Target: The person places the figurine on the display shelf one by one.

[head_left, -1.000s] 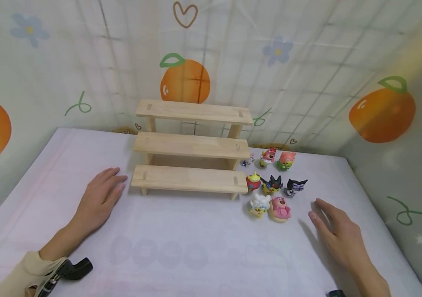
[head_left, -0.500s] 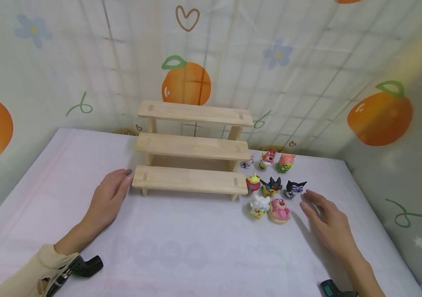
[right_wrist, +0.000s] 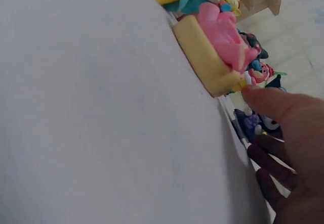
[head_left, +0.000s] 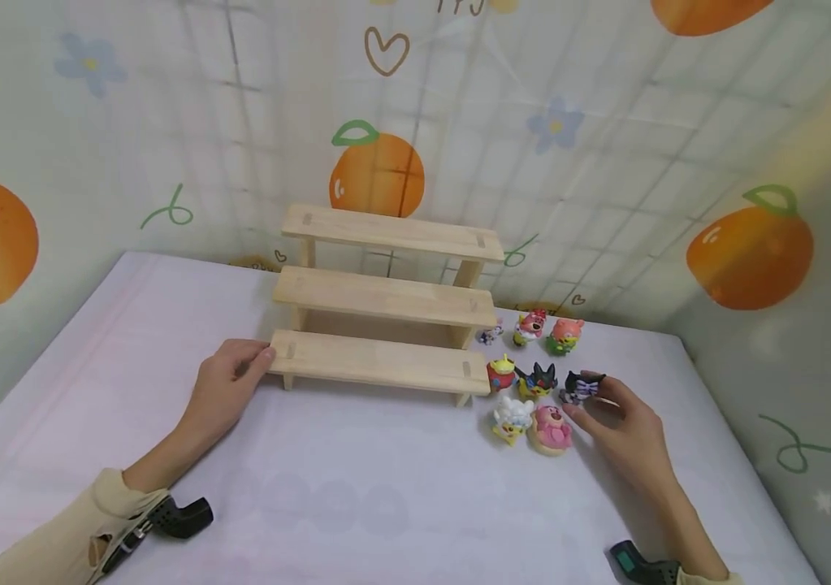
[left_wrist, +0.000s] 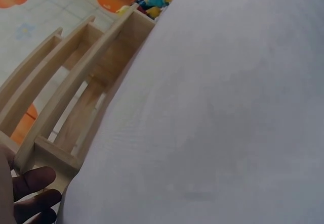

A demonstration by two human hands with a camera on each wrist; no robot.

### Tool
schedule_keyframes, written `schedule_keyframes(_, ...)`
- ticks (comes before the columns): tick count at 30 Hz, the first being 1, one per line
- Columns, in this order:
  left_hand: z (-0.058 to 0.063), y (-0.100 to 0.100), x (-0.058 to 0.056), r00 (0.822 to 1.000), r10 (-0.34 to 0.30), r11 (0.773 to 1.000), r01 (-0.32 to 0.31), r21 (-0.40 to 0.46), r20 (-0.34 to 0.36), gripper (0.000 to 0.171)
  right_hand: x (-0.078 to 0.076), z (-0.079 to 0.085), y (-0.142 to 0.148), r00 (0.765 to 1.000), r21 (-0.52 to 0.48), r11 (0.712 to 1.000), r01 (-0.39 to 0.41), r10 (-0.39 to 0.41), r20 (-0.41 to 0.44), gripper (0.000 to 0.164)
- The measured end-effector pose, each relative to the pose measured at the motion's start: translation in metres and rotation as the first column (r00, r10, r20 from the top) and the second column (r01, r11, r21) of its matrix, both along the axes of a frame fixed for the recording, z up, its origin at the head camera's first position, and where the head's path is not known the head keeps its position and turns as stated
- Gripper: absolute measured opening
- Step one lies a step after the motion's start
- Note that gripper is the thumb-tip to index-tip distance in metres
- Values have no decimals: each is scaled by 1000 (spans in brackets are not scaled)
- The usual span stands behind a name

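A three-tier wooden display stand (head_left: 382,301) stands on the table. My left hand (head_left: 228,386) grips the left end of its lowest board, thumb at the edge. In the left wrist view, the fingers (left_wrist: 38,204) lie by that end. My right hand (head_left: 630,431) reaches around a black-and-purple figurine (head_left: 579,387), thumb and forefinger apart on either side of it; a firm grip does not show. In the right wrist view, the thumb is close to a pink bear figurine (right_wrist: 225,37) on a beige base, and the black figurine (right_wrist: 250,123) sits between thumb and fingers.
More small figurines crowd the stand's right side: a white fluffy one (head_left: 512,418), a black-eared one (head_left: 538,380), a red-and-yellow one (head_left: 501,374), a pink-and-green one (head_left: 564,335) and a red-topped one (head_left: 530,327). A printed curtain (head_left: 605,187) hangs behind the table (head_left: 357,496).
My left hand has moved right from the bare cloth to the lowest board's left end. My right hand has moved left and forward to the black-and-purple figurine. The head view has tilted slightly.
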State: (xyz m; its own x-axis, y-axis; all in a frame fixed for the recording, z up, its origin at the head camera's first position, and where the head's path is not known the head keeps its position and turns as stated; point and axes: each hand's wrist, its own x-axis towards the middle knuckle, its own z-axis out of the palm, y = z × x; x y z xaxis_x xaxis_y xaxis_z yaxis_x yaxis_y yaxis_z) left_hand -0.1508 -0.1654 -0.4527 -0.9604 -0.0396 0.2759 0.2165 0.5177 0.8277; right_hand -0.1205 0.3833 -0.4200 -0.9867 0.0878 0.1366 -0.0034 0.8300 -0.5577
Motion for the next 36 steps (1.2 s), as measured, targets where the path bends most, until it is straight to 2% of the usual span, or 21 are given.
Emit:
schedule_keyframes(5, -1, 9, -2, 999, 38, 999, -39, 32, 27, 34, -1, -10, 3, 997, -56, 998, 22, -26, -76, 60)
schedule_keyframes(11, -2, 10, -1, 995, 87, 995, -89, 34, 37, 34, -6, -19, -1, 991, -106, 994, -36, 22, -135, 57)
schedule_keyframes(18, -1, 10, -1, 996, 84, 996, -85, 35, 30, 36, -7, -18, 1, 991, -124, 992, -17, 1, -136, 44)
schedule_keyframes(25, 2, 12, -1, 996, 81, 995, -84, 59, 44, 34, -6, -18, 4, 993, -146, 989, -2, -16, -118, 44)
schedule_keyframes(36, 3, 12, 1, 995, 85, 993, -89, 76, 50, 34, -3, -11, 4, 993, -162, 983, 87, -98, -66, 48)
